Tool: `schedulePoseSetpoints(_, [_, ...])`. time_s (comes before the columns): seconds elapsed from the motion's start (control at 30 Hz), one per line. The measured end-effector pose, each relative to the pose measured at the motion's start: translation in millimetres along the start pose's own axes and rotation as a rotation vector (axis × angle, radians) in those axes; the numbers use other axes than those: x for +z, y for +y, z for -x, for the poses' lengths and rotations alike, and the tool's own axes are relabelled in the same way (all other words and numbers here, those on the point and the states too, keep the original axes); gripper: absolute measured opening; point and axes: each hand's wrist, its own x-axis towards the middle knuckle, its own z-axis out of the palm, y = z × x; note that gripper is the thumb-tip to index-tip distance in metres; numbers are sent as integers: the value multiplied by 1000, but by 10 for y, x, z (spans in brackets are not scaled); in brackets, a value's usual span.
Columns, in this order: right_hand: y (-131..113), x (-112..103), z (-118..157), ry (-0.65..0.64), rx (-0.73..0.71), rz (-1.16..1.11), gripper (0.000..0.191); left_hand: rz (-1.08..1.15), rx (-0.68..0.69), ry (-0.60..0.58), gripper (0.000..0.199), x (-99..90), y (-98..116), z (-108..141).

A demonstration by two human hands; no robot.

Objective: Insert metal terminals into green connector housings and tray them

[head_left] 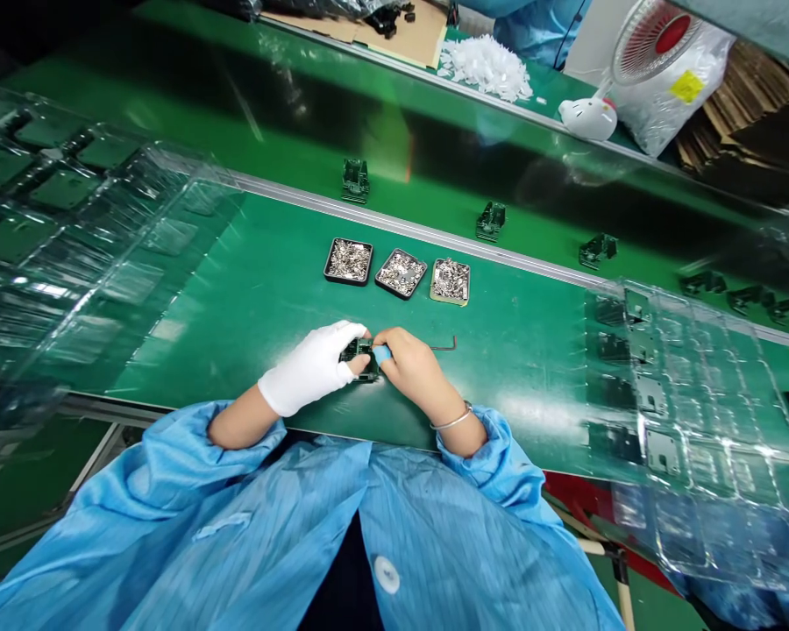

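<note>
My left hand [319, 364], in a white glove with bare fingertips, is closed around a small dark green metal assembly [366, 372] near the table's front edge. At the right side of that assembly, my right hand [408, 364] has its thumb and fingers pinched together, with a blue wrap on one finger. Whatever is between those fingertips is too small to make out. Just right of my right hand is a thin L-shaped hex key [445, 347] with a reddish short end, partly hidden by the hand. Ahead are three small trays of shiny metal parts: left [348, 261], middle [401, 272] and right [451, 280].
Beyond a metal rail [408, 230], similar green assemblies [355, 180] stand spaced along a green strip. Clear plastic trays are stacked at the left [105, 237] and right [703, 403]. A fan [654, 44], white plastic pieces [486, 68] and another person's blue sleeve [536, 31] are at the back.
</note>
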Motion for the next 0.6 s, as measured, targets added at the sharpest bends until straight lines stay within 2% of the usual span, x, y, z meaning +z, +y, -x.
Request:
schedulePoseSetpoints(0.1, [-43,4,-5,-26,-16,24,21,-180,-29,-33,22,-67,77,-54])
schedulePoseSetpoints(0.27, [-84,18,-11,-53,-36,53,24,-350,-4,5,23,-40,108,-83])
schedulePoseSetpoints(0.6, [-143,36,-34,-63,6,102,24,-347,-49,-7,22,-25,122,-93])
